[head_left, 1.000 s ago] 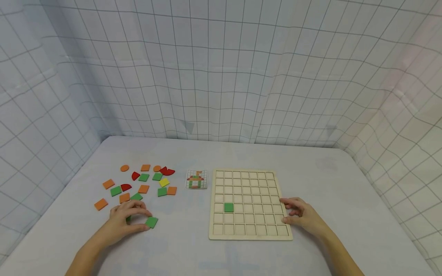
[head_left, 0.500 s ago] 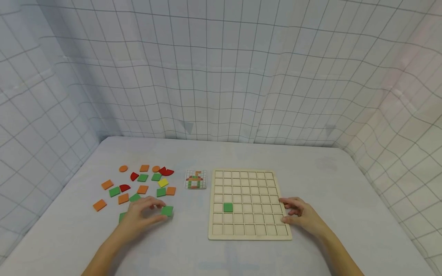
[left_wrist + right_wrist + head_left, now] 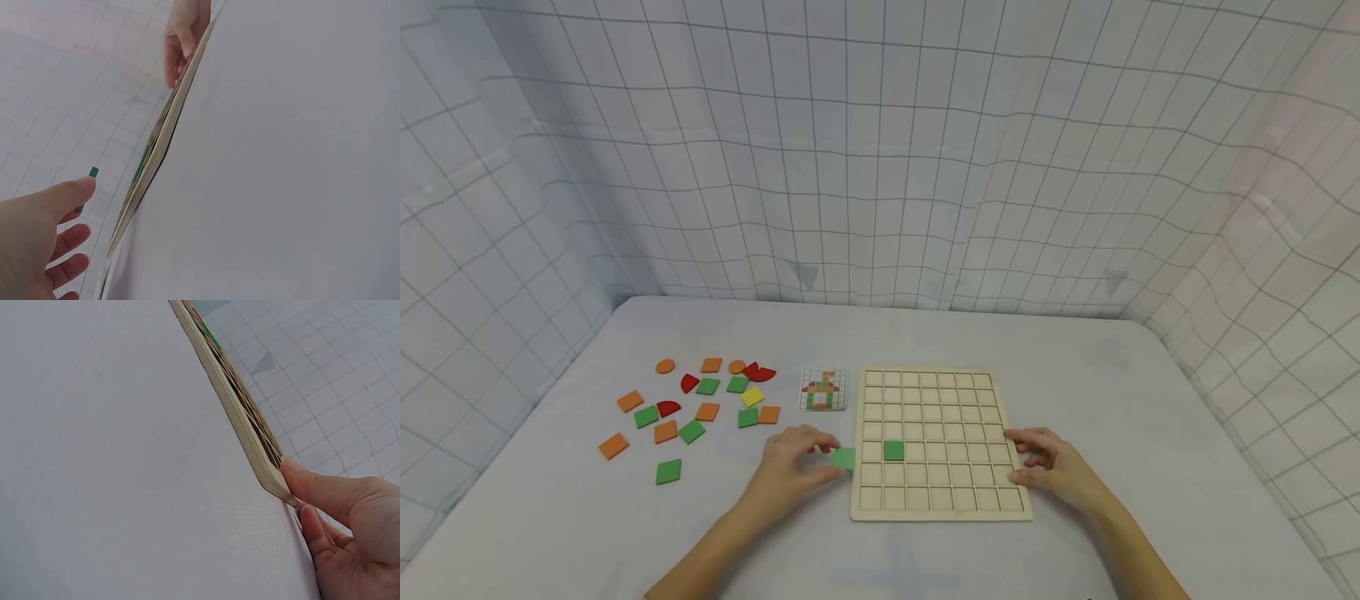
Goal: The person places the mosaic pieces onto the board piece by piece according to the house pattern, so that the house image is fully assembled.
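One flat, bright-green square tile (image 3: 843, 458), apparently painted wood, sits below centre of the head view at the left rim of a pale wooden gridded board (image 3: 942, 515); whether they touch I cannot tell. The left hand (image 3: 790, 471) pinches it by an edge between thumb and finger, the other fingers loosely bent and partly spread. With so small a hold, the tile could well twist or slip, and a low approach might catch its leading edge on the raised rim. Seen edge-on at the lower left of the left wrist view, it is thin and straight-sided; in the head view its face looks plain and a little paler than the seated green square (image 3: 893, 450) in the board's left part. The right hand (image 3: 1060, 471) holds the board's right edge, thumb on the rim, fingers slightly curled against the side; a tug there would probably shift the cells out of line. A small white printed pattern card (image 3: 823, 390) lies just left of the board, above the left hand.
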`<act>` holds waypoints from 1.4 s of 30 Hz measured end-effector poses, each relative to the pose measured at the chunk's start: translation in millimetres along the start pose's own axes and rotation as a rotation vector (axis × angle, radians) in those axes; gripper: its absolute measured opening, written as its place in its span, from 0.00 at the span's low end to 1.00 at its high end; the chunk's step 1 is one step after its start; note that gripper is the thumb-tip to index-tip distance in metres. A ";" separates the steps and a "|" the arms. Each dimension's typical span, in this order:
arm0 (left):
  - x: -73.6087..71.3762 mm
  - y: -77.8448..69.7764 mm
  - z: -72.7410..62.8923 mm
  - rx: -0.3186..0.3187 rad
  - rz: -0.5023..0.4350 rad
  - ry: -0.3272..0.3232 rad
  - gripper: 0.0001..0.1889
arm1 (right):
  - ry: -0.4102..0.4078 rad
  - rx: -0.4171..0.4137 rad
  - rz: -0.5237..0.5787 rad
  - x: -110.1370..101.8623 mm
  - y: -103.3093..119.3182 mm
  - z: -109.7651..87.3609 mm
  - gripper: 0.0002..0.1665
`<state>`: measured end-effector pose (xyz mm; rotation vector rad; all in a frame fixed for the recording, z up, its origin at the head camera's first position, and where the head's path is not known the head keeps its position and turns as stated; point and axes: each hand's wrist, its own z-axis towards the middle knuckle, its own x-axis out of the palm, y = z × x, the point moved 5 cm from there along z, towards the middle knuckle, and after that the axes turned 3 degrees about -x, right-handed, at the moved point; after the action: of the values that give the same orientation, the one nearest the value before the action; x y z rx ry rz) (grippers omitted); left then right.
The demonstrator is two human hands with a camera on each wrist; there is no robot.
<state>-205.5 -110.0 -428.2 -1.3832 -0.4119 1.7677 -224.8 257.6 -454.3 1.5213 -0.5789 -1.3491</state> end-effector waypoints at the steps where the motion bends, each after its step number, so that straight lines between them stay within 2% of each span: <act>1: 3.8 -2.2 0.8 -0.008 -0.003 0.003 0.13 | 0.001 0.002 -0.005 0.0 -0.4 0.1 0.36; 7: 23.2 -12.7 4.4 -0.045 -0.038 0.020 0.14 | 0.007 0.015 -0.010 -0.2 -1.3 0.2 0.37; 12: 37.4 -19.2 5.6 -0.007 -0.018 0.027 0.13 | 0.008 0.014 -0.009 -0.3 -0.2 -0.2 0.37; 20: 54.8 -25.0 5.0 0.042 0.079 0.018 0.14 | 0.010 -0.012 -0.001 0.8 2.6 -0.4 0.36; 28: 60.1 -29.8 2.9 0.042 0.166 -0.024 0.13 | 0.003 0.005 0.017 -0.2 -1.8 -0.8 0.36; 31: 61.0 -31.5 1.6 0.052 0.187 -0.040 0.13 | 0.003 -0.014 0.012 0.2 -1.4 -0.7 0.36; 36: 61.4 -32.2 0.9 0.070 0.190 -0.059 0.13 | -0.004 -0.037 0.009 0.9 -1.0 -0.4 0.35; 42: 60.9 -31.6 1.3 0.065 0.183 -0.047 0.15 | -0.006 -0.038 0.014 0.7 -0.6 -0.5 0.35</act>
<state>-196.7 -44.0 -444.9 -1.3719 -0.2572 1.9473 -224.3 257.4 -455.2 1.4810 -0.5635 -1.3474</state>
